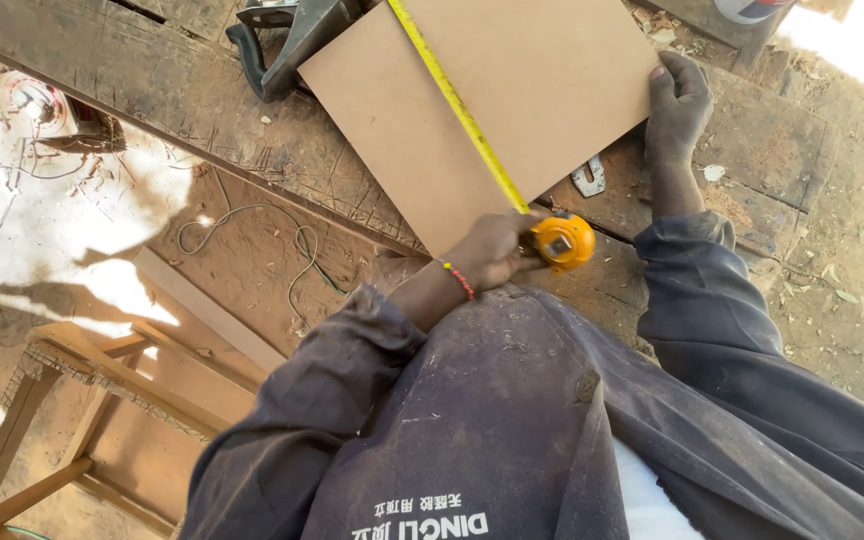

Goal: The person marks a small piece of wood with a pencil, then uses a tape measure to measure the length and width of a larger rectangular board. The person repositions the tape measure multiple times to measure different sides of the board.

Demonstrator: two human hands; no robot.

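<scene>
Tape case: the left hand [492,252] is wrapping its fingers around the round orange tape measure case [563,241], gripping it closed at the near edge of the board.
Tape blade: the yellow blade [457,105] is running out from the case, away from the grip, slanting far and left across the board to its far edge.
Board: the flat tan board [542,80] is lying on the workbench, just beyond the left hand and touching the case's blade along its whole face.
Right hand: the right hand [677,105] is pressing palm down on the board's right edge, fingers spread and curling onto the far corner, holding nothing.
Left arm: the forearm is reaching out from the body toward the far right, wrist wearing a red bead bracelet [459,279], dark sleeve pushed up.
Right arm: it is stretching straight away along the right side, dusty dark sleeve [692,290] bunching at the wrist.
Workbench: the scarred wooden bench [252,130] is carrying the board; a small metal bracket [589,178] is lying beside the board's near right edge.
Far left: a dark power tool [287,45] is sitting just beside the board's left corner.
Ground: a thin cable [252,225] is looping over the dirt near the left side.
</scene>
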